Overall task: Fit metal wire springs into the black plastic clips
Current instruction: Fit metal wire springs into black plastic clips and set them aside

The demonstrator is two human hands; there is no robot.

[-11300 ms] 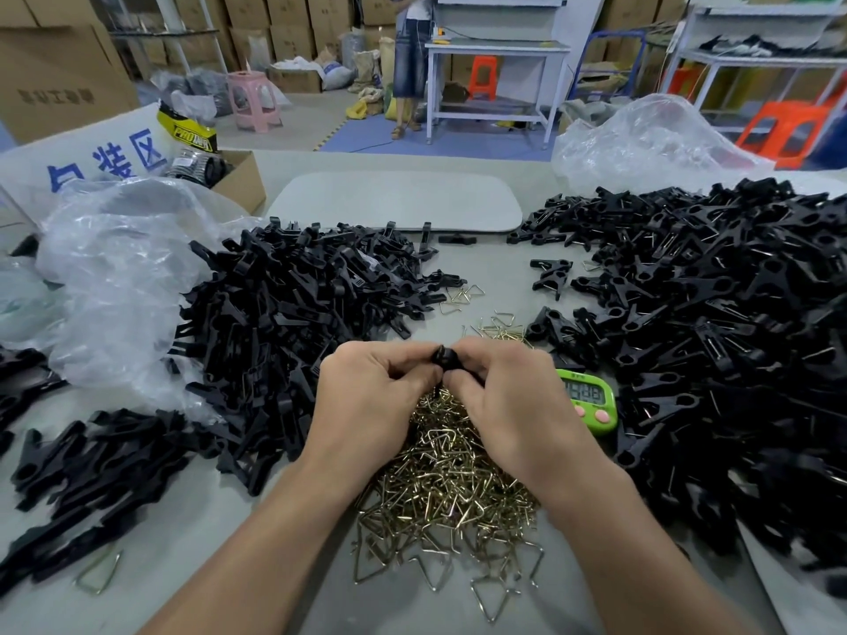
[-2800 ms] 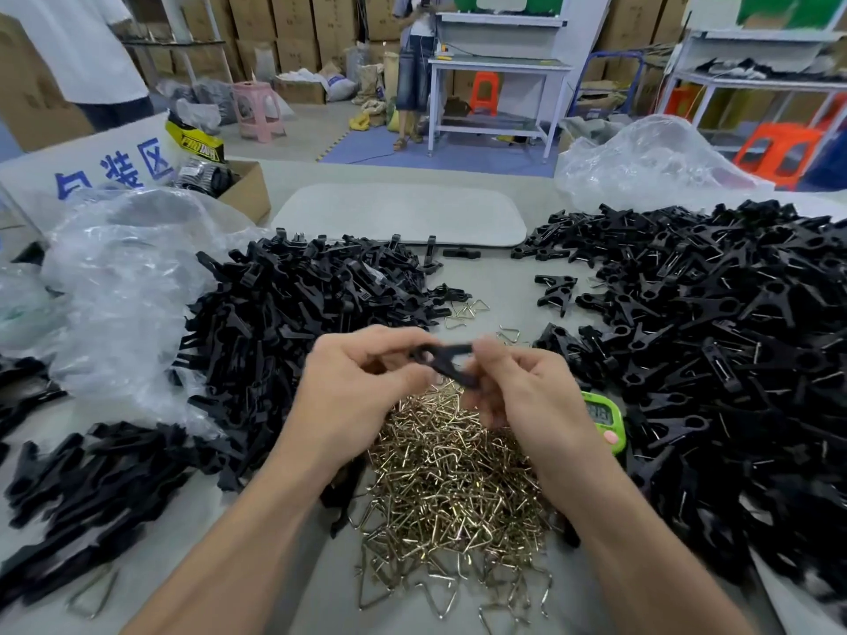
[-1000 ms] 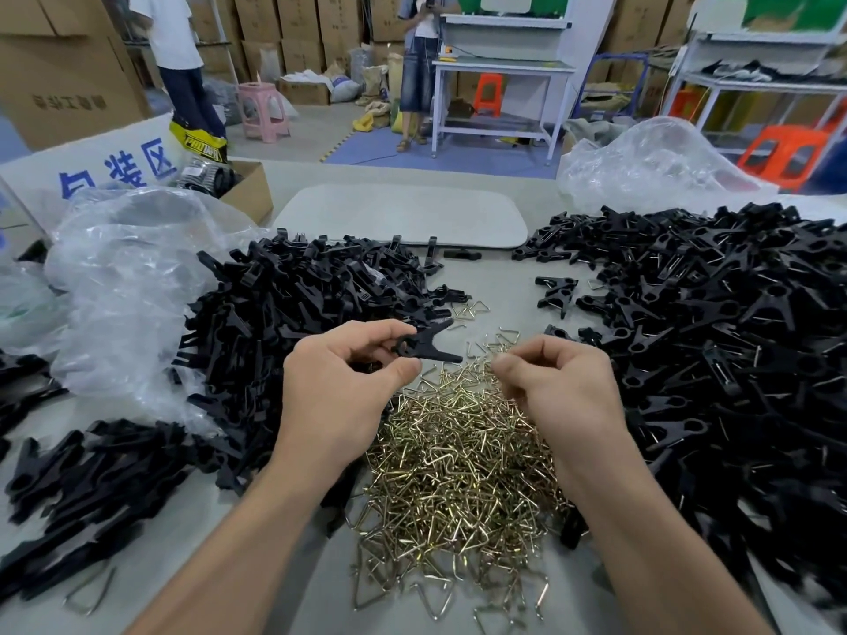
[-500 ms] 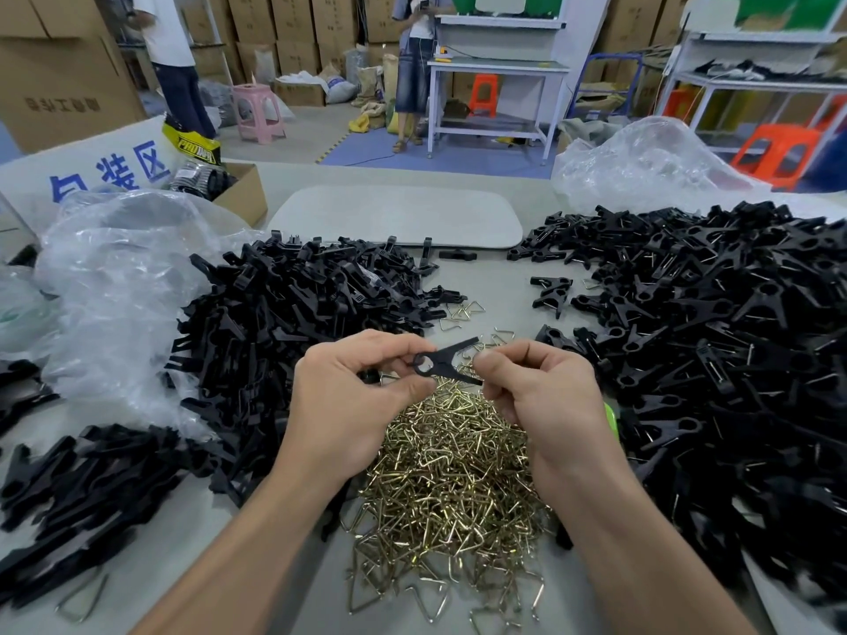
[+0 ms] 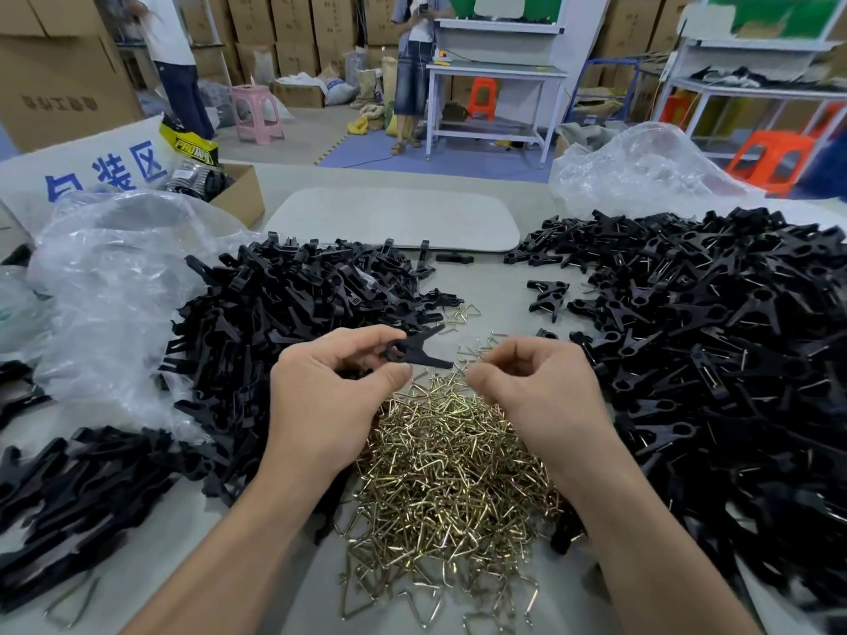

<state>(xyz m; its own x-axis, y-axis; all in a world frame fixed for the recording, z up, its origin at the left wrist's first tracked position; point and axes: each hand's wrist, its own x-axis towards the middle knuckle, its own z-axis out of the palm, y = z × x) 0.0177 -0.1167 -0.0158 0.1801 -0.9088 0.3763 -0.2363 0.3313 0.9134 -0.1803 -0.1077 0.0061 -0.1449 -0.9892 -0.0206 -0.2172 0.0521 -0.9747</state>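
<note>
My left hand [image 5: 330,396] pinches one black plastic clip [image 5: 415,351] between thumb and forefinger, its two legs pointing right. Just to the right, my right hand [image 5: 536,391] has its fingers curled and pinches a thin wire spring [image 5: 474,357] at its fingertips, a short gap from the clip. Both hands hover over a heap of brass-coloured wire springs [image 5: 449,474] in the middle of the table. A pile of black clips [image 5: 298,304] lies to the left, and a larger clip pile [image 5: 710,350] to the right.
Crumpled clear plastic bags lie at the left [image 5: 114,277] and back right [image 5: 641,176]. A grey board [image 5: 394,217] and a cardboard box [image 5: 243,194] sit at the table's far side. Two people stand on the floor beyond.
Half a second ago my right fingertips met the clip's legs; now my right hand sits slightly to the right, apart from it. My left hand keeps its hold on the clip.
</note>
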